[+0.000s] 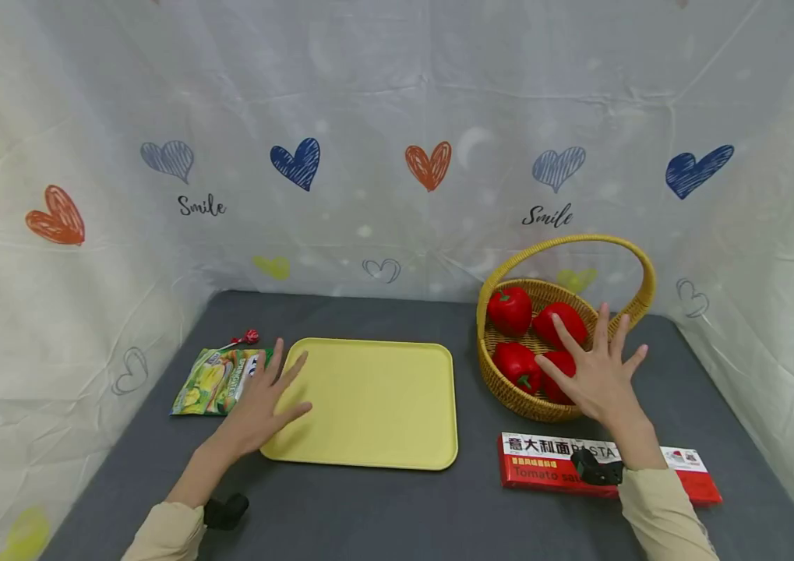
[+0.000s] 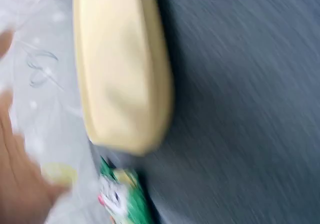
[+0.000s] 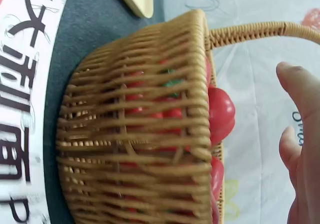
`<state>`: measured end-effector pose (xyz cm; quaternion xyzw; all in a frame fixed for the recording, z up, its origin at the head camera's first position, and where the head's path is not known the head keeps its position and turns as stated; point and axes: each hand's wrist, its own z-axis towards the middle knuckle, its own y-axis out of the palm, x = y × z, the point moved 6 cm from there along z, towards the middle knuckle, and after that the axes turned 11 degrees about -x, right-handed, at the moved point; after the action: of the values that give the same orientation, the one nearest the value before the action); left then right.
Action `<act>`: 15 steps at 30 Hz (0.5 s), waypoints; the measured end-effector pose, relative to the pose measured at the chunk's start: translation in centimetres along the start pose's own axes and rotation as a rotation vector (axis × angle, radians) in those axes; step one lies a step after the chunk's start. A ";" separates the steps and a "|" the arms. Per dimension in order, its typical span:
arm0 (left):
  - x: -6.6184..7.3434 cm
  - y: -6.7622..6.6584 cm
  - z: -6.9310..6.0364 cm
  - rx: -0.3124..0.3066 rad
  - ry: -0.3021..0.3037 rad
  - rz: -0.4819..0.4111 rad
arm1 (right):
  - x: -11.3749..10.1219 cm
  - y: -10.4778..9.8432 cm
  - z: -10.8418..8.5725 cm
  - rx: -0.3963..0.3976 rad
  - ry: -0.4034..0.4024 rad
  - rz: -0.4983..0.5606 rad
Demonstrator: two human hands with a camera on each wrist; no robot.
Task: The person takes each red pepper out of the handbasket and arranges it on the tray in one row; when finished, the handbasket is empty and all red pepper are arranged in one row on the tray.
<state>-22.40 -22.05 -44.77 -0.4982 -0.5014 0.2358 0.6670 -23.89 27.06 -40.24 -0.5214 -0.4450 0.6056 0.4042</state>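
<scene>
Fingers spread, my left hand (image 1: 259,409) hovers between a green and yellow snack bag (image 1: 217,382) and a yellow tray (image 1: 375,405), holding nothing. In the left wrist view the tray (image 2: 117,69) is blurred and the hand (image 2: 20,174) shows at the left edge. My right hand (image 1: 600,378), also spread and holding nothing, is over the front right of a wicker basket (image 1: 509,393). Several red bell peppers (image 1: 510,312) lie in the basket; the hand partly covers one. In the right wrist view the hand (image 3: 302,129) appears apart from the basket's rim (image 3: 200,114).
A red and white pasta box (image 1: 544,463) lies in front of the basket, beneath the right forearm. A red-wrapped lollipop (image 1: 251,336) lies behind the snack bag. The basket's tall handle (image 1: 572,240) arches up near the back curtain (image 1: 382,218). Dark cloth (image 1: 368,514) covers the table.
</scene>
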 end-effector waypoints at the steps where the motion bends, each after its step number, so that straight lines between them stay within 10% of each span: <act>1: 0.0 0.2 -0.3 -0.051 0.044 -0.046 | 0.1 -0.1 0.1 -0.007 -0.006 0.006; 9: -1.0 0.9 -2.1 -0.220 0.229 -0.100 | 0.8 -0.6 0.9 -0.057 -0.081 0.039; 15: -2.0 0.7 -2.0 -0.306 0.253 -0.090 | 1.3 -0.6 2.1 -0.142 -0.153 0.186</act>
<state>-21.25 -24.21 -46.30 -0.5966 -0.4652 0.0624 0.6509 -26.17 28.25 -39.92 -0.5400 -0.4661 0.6454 0.2730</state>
